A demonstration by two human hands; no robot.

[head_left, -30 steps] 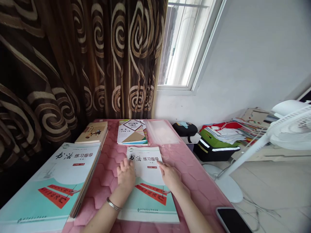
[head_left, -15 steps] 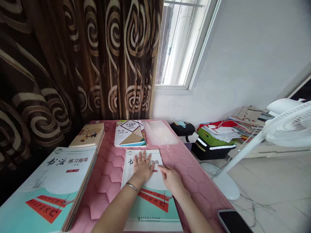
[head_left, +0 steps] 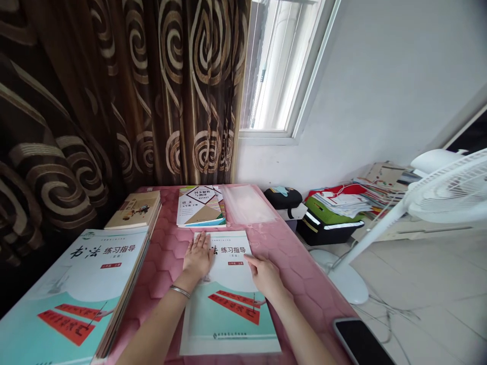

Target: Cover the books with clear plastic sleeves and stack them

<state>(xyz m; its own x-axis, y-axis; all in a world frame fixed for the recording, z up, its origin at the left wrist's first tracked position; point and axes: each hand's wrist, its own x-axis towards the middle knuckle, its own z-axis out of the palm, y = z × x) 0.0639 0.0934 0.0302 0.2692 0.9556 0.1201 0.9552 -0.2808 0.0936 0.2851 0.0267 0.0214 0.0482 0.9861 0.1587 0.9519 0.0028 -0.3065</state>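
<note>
A calligraphy workbook (head_left: 230, 256) with a white and teal cover and red couplet strips lies flat on the pink quilted table cover (head_left: 165, 284), directly in front of me. My left hand (head_left: 198, 256) rests flat on its upper left edge, covering the first title character, with a metal bangle (head_left: 180, 291) on the wrist. My right hand (head_left: 264, 276) lies on its right edge, the index finger stretched out along the cover. Neither hand grips anything. A thick stack of matching workbooks (head_left: 72, 289) sits to the left of my left hand.
At the table's far end are a small book (head_left: 134, 210), a Chinese-language workbook (head_left: 201, 207) and a clear plastic sleeve (head_left: 248, 204). A black phone (head_left: 359, 342) lies at the right corner. Beyond the right edge stand an electric fan (head_left: 445, 197) and piled papers (head_left: 340, 203).
My left hand has slid left, from the middle of the title to the book's left edge, uncovering more of the title. My right hand has barely moved. The view has turned slightly left.
</note>
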